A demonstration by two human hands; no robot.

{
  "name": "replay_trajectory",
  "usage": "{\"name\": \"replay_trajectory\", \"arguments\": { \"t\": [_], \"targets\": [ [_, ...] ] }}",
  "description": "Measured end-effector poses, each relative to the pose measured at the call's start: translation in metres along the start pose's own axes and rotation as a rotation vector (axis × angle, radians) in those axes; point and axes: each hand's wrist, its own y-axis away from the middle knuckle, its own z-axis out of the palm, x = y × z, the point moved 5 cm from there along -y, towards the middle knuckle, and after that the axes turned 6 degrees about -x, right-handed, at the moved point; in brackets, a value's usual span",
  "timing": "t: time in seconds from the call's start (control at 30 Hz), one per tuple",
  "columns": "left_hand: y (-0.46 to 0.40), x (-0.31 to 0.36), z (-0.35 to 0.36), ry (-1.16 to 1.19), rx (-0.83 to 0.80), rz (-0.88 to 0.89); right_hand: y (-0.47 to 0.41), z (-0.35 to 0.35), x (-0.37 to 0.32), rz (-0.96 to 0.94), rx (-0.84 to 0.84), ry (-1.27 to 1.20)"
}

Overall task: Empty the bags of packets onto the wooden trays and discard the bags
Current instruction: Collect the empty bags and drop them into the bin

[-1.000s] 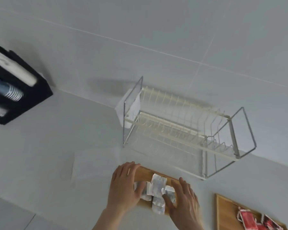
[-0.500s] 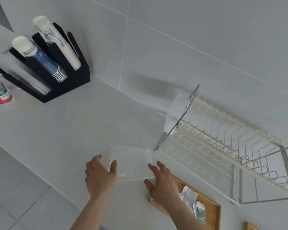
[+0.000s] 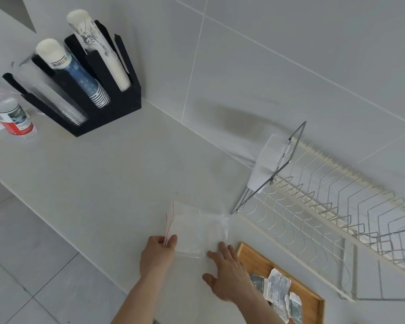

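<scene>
**Empty bag pinched on the counter, packets sitting in the tray**

So the clear plastic bag (image 3: 198, 226) is lying flat on the white counter (image 3: 108, 183), just left of the wooden tray (image 3: 255, 258). It looks empty from here, with a thin red line running along its left edge.

The left hand (image 3: 158, 252) has that red-lined edge pinched between thumb and fingers, so it's closed on the bag. The right hand (image 3: 227, 274) is flat and open, fingers spread, with the fingertips at the bag's near right corner. It's not gripping anything; can't quite tell whether the tips are pressing on the plastic or just on the counter next to it.

The packets (image 3: 277, 292) are in a loose pile in the tray, whitish and grey-blue, a bit crumpled. The right forearm covers part of them.

Other stuff around: a wire dish rack (image 3: 325, 206) against the tiled wall (image 3: 267, 54) behind the tray, a black cup holder (image 3: 108, 113) with stacks of paper cups far left at the back, and a plastic bottle (image 3: 8, 108) with a red and white label next to it. The grey floor shows below the counter edge.
</scene>
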Motion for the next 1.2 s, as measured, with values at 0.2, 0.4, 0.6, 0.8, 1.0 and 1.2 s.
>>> {"name": "replay_trajectory", "arguments": {
  "t": [0.2,0.4,0.6,0.8,1.0,1.2],
  "targets": [
    [0.010,0.032,0.002,0.261,-0.103,0.100,0.011,-0.020,0.006,0.042,0.301,-0.378],
    [0.048,0.071,-0.003,0.634,-0.385,0.209,0.018,-0.039,0.032,0.230,0.379,-1.238],
    [0.080,0.094,-0.004,0.755,-0.593,0.314,0.030,-0.038,0.024,-0.016,0.036,-1.936],
    [0.080,0.085,0.000,0.535,-0.507,0.328,0.047,-0.045,0.049,-0.076,0.228,-1.801],
    [0.085,0.089,0.025,0.332,-0.340,0.376,0.078,-0.047,0.086,-0.023,0.365,-1.688],
    [0.098,0.095,0.069,0.271,-0.367,0.354,0.118,-0.028,0.127,0.089,0.402,-1.724]
  ]
}}
